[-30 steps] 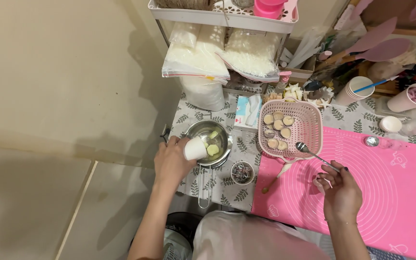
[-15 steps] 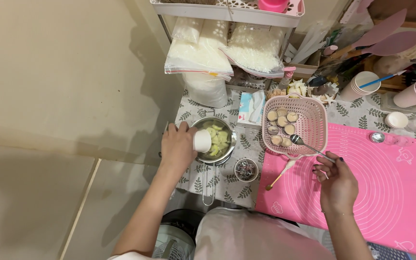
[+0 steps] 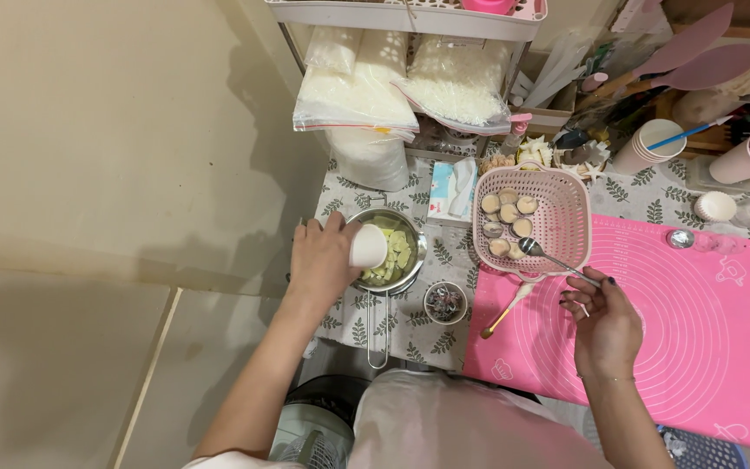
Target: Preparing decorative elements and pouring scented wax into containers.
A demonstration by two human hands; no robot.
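Tipped further now, the white cup (image 3: 367,246) in the left hand (image 3: 323,260) overhangs the saucepan (image 3: 390,252), right hand (image 3: 605,326) pinching a spoon (image 3: 553,259) over the pink basket (image 3: 536,217).

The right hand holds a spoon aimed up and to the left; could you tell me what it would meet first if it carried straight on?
The right hand would likely bring the spoon into the pink basket of round pieces, though depth is unclear.

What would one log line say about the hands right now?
left hand: tips small white cup over metal saucepan of pale chunks | right hand: holds metal spoon over pink plastic basket
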